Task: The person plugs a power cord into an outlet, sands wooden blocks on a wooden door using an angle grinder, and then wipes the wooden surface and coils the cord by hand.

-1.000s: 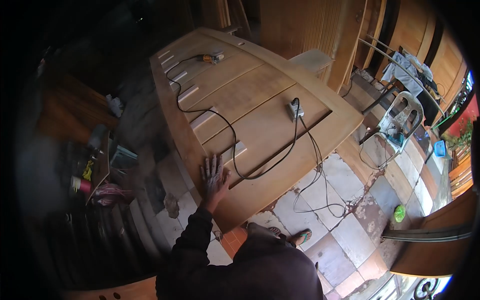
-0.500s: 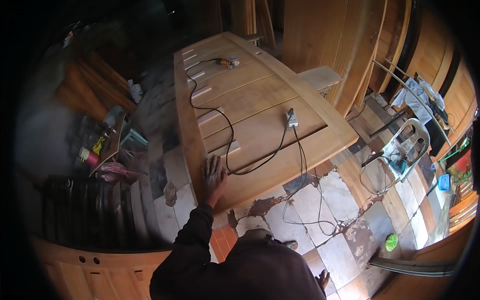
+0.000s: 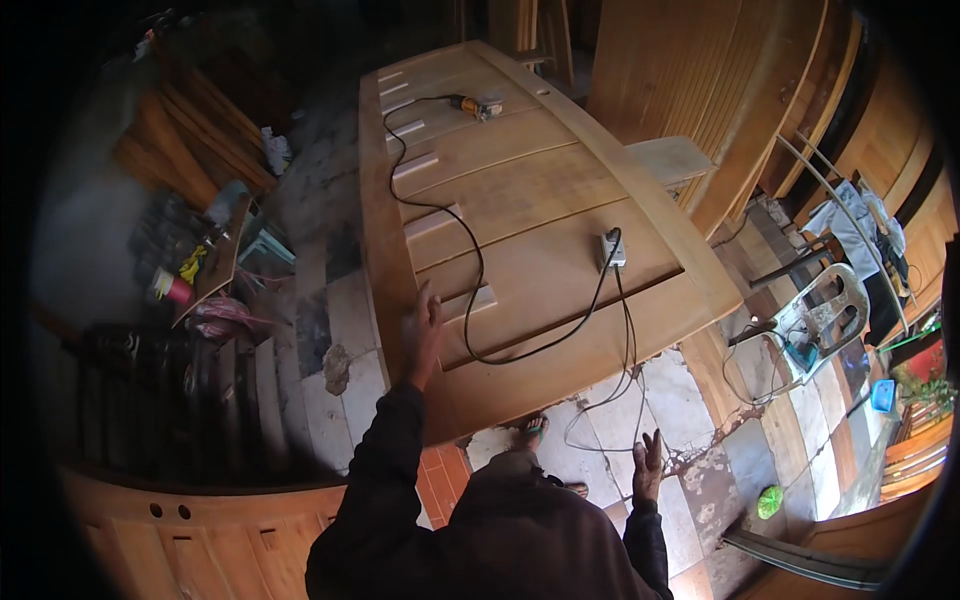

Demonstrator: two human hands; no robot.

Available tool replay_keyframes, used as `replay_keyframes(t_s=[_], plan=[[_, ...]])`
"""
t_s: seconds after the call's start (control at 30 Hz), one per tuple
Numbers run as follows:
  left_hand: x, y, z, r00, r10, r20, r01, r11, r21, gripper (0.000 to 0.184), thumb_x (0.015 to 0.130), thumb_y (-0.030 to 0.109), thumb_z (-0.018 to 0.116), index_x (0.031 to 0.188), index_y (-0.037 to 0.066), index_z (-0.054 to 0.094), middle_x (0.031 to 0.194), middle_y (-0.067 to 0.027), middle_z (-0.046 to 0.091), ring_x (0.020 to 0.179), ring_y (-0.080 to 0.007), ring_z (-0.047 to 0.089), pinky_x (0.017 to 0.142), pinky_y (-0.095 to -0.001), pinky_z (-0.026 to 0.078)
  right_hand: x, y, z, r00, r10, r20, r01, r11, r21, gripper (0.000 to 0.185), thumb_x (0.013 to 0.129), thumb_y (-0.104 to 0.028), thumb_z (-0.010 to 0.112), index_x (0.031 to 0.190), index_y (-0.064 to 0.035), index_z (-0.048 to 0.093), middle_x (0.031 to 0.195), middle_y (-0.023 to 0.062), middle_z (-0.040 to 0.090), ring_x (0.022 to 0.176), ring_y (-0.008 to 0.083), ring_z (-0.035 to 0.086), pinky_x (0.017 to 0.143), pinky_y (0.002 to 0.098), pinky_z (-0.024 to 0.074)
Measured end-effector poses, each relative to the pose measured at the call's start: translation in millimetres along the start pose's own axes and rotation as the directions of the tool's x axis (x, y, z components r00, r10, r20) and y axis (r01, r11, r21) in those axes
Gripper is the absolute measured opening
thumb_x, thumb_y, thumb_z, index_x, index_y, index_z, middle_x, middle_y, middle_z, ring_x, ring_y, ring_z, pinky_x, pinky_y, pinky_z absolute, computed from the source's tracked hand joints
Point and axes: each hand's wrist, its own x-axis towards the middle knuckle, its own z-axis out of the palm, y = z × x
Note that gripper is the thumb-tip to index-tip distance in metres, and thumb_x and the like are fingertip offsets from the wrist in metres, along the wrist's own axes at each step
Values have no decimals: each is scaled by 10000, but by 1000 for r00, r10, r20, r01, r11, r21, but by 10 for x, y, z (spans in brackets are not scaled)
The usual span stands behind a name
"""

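A large wooden door panel (image 3: 540, 215) lies flat in front of me. My left hand (image 3: 424, 335) is at its near left edge, fingers stretched upward and holding nothing; whether it touches the wood I cannot tell. Close to those fingers is a small pale wood strip (image 3: 470, 303), one of several along the panel's left side. My right hand (image 3: 648, 468) hangs in the air over the floor, fingers apart. A yellow and black power tool (image 3: 476, 106) rests toward the far end. Its black cord (image 3: 478, 250) loops across the panel to a white extension socket (image 3: 613, 249).
Thin cords (image 3: 622, 370) trail from the panel to the cracked tile floor (image 3: 735, 450). At right stands a worn white plastic chair (image 3: 835, 300). Boards (image 3: 690, 90) lean behind the panel. Wood pieces (image 3: 185, 150) are stacked at left, and a carved wooden panel (image 3: 220, 545) is at lower left.
My left hand has turned from lying flat on the door panel to upright fingers at its edge. My right hand has risen further into view. The camera view has shifted slightly.
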Motion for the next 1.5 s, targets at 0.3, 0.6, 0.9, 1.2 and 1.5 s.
replay_keyframes(t_s=[0.3,0.6,0.9,1.2,1.5], plan=[[2763,-1487,807,962,159,-223,-125,979,162,623,1029,165,583,1627,277,453,1433,-276,623,1214,-427,678,991,-535,539,560,-984,880,989,-141,39,144,987,-78,825,1071,-331,683,1720,-101,229,1738,180,329,1598,309,329,1277,452,296],[3716,-1521,710,990,131,-50,-90,865,494,378,994,152,632,1361,220,692,1378,-177,667,1132,-451,689,936,-539,560,578,-1200,1117,989,8,-149,-30,989,-147,378,1057,-273,726,1292,20,682,1105,94,749,1044,192,687,969,334,528],[3084,-169,507,842,396,-366,-386,916,104,201,1082,134,592,1251,105,698,1184,-169,728,1065,-377,709,878,-470,559,480,-1734,1057,980,-7,-199,53,972,231,294,1083,-319,672,948,-58,672,705,3,611,615,97,543,592,273,437],[1693,1405,554,786,420,-453,-616,598,-513,266,1011,-90,573,1209,28,706,1181,-127,734,1094,-242,710,983,-348,562,536,-1787,1095,993,85,-83,-28,846,532,266,1086,-312,647,937,-92,652,700,16,607,564,117,516,519,270,390],[387,1883,145,638,706,-307,-763,634,-127,256,838,69,816,1086,121,780,909,-55,728,829,-259,700,743,-399,561,588,-1942,1038,983,38,179,-154,701,697,214,1085,-321,637,1064,-107,633,848,65,670,705,169,597,638,291,465]])
